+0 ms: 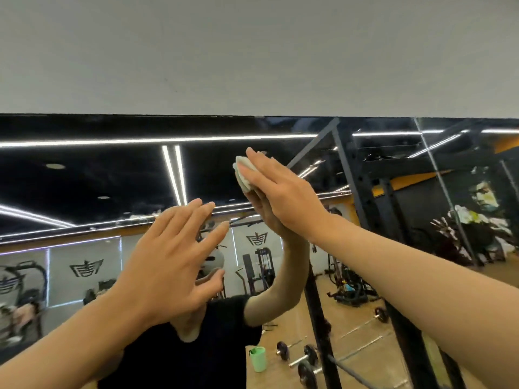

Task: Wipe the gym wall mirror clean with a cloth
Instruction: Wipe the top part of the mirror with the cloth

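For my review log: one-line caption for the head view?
Right hand presses a folded cloth to the gym wall mirror near its top edge; left hand open, lower.

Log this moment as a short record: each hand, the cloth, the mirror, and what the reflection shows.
right hand: flat, fingers straight, pressing the cloth on the glass
cloth: pale, folded, under that hand, near the mirror's top edge
left hand: open, fingers spread, raised before the glass; contact unclear
mirror: wall-mounted, with grey wall above
reflection: green cup and weights, low in the glass
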The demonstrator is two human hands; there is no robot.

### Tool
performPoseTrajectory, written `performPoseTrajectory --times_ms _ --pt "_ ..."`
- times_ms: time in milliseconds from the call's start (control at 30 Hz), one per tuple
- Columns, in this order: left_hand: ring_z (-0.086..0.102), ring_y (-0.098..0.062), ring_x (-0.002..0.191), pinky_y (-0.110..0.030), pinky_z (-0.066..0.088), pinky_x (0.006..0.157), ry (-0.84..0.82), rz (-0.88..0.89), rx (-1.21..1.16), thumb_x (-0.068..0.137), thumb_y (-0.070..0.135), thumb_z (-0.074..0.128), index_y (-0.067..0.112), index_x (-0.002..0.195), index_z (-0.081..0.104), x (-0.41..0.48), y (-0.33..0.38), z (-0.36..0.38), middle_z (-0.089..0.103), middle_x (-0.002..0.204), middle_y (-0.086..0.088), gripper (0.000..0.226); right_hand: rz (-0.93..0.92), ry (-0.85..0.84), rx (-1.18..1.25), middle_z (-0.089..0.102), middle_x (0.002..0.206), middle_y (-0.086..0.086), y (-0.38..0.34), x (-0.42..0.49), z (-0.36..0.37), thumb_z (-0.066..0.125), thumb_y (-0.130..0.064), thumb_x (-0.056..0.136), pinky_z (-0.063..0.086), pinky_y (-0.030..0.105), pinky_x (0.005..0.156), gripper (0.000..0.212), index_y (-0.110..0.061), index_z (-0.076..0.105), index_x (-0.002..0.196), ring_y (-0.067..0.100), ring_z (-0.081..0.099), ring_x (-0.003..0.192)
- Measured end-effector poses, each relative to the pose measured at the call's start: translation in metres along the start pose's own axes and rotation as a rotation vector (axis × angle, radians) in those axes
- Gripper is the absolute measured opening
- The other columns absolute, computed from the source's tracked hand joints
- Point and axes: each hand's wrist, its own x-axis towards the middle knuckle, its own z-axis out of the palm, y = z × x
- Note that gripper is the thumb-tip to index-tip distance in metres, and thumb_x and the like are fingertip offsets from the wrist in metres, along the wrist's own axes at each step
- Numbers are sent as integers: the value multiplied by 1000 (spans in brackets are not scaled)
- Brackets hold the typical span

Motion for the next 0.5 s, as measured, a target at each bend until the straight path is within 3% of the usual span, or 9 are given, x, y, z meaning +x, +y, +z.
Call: performPoseTrajectory --times_ms 100,200,500 --pt "37 -41 153 -53 24 122 38 27 -10 93 63 46 19 153 55 30 28 4 41 163 -22 76 -50 -35 9 40 162 14 16 -5 -5 67 -12 97 32 44 123 64 -12 42 156 32 36 151" --pt "30 -38 157 -53 21 124 70 42 -21 94 63 46 21 158 48 57 55 10 34 168 -20 77 -57 -57 53 42 160 17 43 -17 -17 59 -15 98 36 51 122 60 -11 43 155 35 37 150" --pt "19 -34 162 -54 20 126 73 58 -20 94 62 45 22 166 33 98 119 26 20 174 -18 83 -81 -76 7 44 159 16 139 -74 -45 41 -25 105 26 42 125 51 -12 45 154 34 38 150"
